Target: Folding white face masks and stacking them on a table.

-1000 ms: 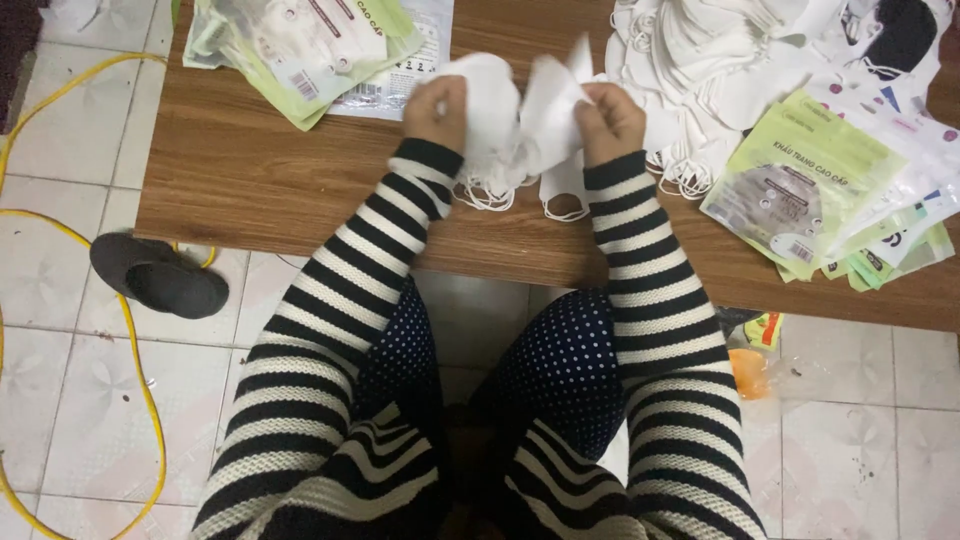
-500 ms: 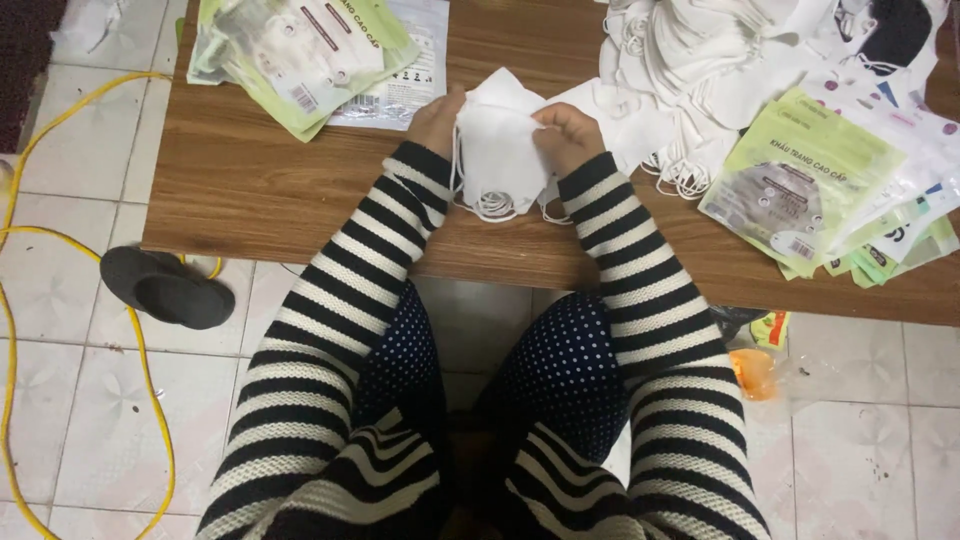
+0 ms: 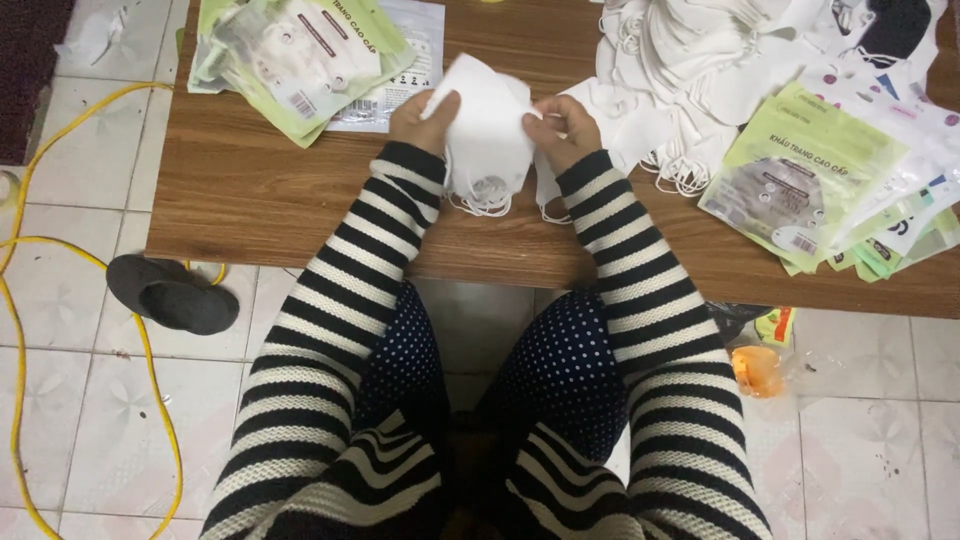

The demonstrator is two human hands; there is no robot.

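Masks: a small stack of folded white masks was held above the wooden surface, long axis running away from the person, ear loops hanging at the near end.
Left hand: closed on the stack's left edge.
Right hand: pinching its right edge.
Around: green packets lay far left (well apart); a loose mask heap and more packets crowded the right.

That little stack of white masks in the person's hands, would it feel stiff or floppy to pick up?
Probably soft and floppy: the white masks bend between the left hand and right hand, and thin ear loops dangle loose below. Likely very light, being thin fabric. The stack may slide apart, since both hands pinch its edges.
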